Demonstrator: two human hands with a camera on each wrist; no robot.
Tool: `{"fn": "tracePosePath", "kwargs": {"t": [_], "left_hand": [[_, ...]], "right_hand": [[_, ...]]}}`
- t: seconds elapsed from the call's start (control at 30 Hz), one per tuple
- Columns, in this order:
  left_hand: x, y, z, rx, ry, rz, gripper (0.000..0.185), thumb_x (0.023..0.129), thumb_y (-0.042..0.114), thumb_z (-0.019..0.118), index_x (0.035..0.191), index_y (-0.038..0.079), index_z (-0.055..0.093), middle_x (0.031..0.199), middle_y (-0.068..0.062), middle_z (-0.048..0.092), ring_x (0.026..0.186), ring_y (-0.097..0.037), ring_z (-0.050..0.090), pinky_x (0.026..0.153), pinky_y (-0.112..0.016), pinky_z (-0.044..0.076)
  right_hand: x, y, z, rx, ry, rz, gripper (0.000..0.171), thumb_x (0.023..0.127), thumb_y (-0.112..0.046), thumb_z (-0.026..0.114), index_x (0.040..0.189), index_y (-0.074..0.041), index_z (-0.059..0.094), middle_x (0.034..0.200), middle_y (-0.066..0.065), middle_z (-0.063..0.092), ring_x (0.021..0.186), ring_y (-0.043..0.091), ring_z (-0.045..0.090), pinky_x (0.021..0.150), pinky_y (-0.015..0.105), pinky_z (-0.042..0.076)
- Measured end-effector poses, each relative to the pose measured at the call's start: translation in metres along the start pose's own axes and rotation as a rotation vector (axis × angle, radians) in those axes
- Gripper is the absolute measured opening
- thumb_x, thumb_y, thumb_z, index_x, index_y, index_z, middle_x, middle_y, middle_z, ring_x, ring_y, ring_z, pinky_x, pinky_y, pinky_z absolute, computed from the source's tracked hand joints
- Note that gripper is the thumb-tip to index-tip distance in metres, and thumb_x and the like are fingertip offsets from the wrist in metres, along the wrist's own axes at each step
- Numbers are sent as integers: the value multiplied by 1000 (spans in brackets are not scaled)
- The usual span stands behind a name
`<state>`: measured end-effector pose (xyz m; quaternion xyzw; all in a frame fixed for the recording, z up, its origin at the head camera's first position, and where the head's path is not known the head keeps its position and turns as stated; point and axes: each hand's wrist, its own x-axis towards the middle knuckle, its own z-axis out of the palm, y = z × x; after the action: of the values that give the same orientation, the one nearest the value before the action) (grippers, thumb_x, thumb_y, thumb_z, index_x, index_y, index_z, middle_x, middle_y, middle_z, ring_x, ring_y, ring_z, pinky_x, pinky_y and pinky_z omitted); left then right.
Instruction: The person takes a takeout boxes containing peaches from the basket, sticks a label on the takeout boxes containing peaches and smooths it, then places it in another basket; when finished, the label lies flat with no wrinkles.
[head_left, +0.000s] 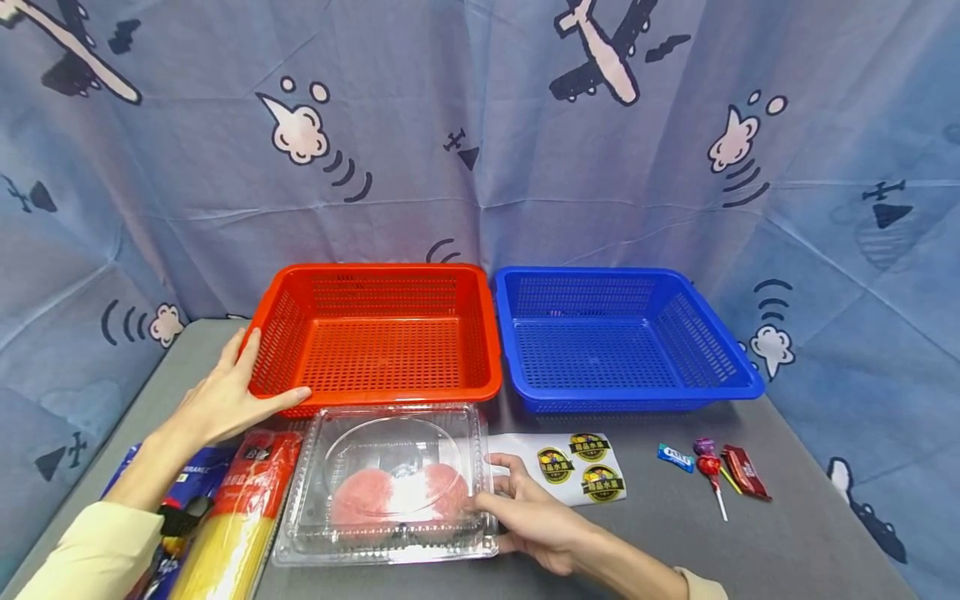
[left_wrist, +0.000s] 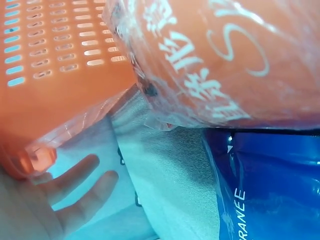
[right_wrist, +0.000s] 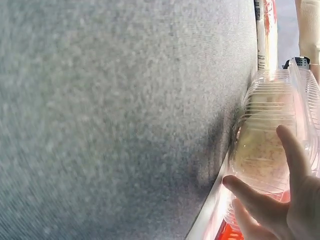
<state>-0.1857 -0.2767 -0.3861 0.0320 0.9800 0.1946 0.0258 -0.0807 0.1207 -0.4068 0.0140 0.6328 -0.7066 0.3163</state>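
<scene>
Steadying, by the look of it, rather than lifting: seemed an early positioning step, with the clear clamshell box [head_left: 386, 483] flat on the grey table [head_left: 787, 533] at the near edge. Right hand [head_left: 536, 521] lay against the box's right side, fingers [right_wrist: 260, 200] fairly straight and pressed to the ribbed plastic, thumb along the rim; touching, not clamped round. Next move probably called for a firmer hold on both sides, since thin plastic of that kind likely flexes and slips.

Looked transparent and shallow, with a domed lid, ridged walls, and two pink rounded things inside, blurred by glare. Touched on its left by a red and yellow packet [head_left: 236, 517], itself over a blue packet [head_left: 142, 475].

Left hand [head_left: 225, 400] rested flat-fingered on the near left corner of the red basket [head_left: 378, 333], grasping nothing. Just right of the box, a sheet of round stickers [head_left: 577, 475]; farther right, a few sweets and a lollipop [head_left: 712, 471]. Behind, touching the red basket, a blue basket [head_left: 622, 337], then a curtain printed with aeroplanes [head_left: 480, 125].
</scene>
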Motion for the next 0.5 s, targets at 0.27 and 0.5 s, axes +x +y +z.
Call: {"fn": "tracePosePath", "kwargs": {"t": [0.27, 0.5], "left_hand": [[-4, 2, 2, 37, 61, 17, 120, 86, 76, 60, 165, 11, -2, 171, -24, 1, 138, -62, 32, 88, -82, 40], [-20, 14, 4, 66, 214, 107, 105, 88, 69, 64, 164, 12, 21, 168, -24, 18, 137, -58, 31, 88, -74, 35]], "right_hand": [[-1, 0, -6, -66, -16, -6, 74, 95, -17, 66, 150, -7, 16, 136, 20, 46, 100, 17, 64, 81, 32, 59], [-6, -13, -26, -299, 98, -107, 69, 98, -28, 69, 152, -3, 34, 149, 30, 41, 119, 29, 62, 95, 42, 57]]}}
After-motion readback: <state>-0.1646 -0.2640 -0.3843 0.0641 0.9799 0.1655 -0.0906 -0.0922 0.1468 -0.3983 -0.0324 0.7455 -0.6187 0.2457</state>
